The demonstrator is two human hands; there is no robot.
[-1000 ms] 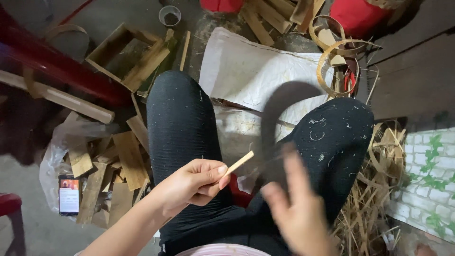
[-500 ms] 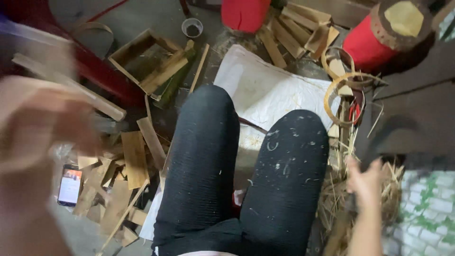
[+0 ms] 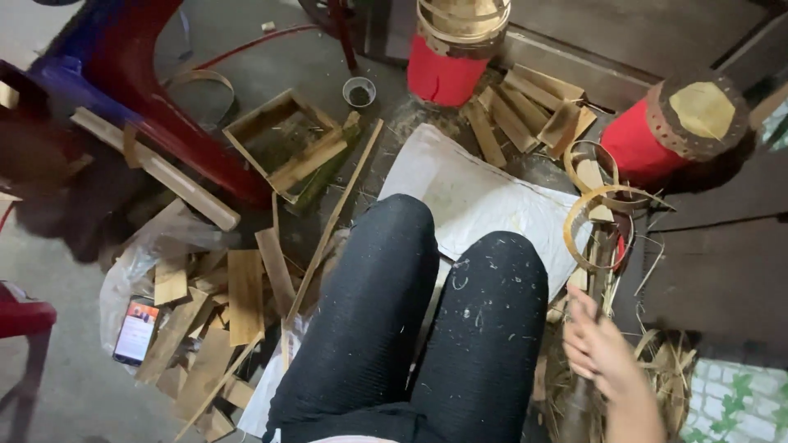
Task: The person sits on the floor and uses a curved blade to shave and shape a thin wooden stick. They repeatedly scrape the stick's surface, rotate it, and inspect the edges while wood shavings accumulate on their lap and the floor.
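My right hand (image 3: 605,351) is at the lower right, beside my right knee (image 3: 492,328). It lies over a long dark tool (image 3: 602,254) that runs down through a heap of bamboo shavings (image 3: 665,369). Its fingers curve over the tool, and I cannot tell whether they grip it. My left hand is out of view. Both legs are in black trousers flecked with shavings. Thin bamboo rings (image 3: 593,215) lie just beyond the tool's far end.
A white sack (image 3: 468,193) is spread under my knees. Two red drums with bamboo bands (image 3: 447,49) (image 3: 673,123) stand at the back. A wooden box frame (image 3: 283,143), several bamboo slats (image 3: 246,295), a phone (image 3: 135,330), a small cup (image 3: 359,90) and red furniture legs (image 3: 176,123) fill the left.
My left hand, which held a thin bamboo stick, swung up to the left and out of view. My right hand moved from my lap to the dark tool at the right.
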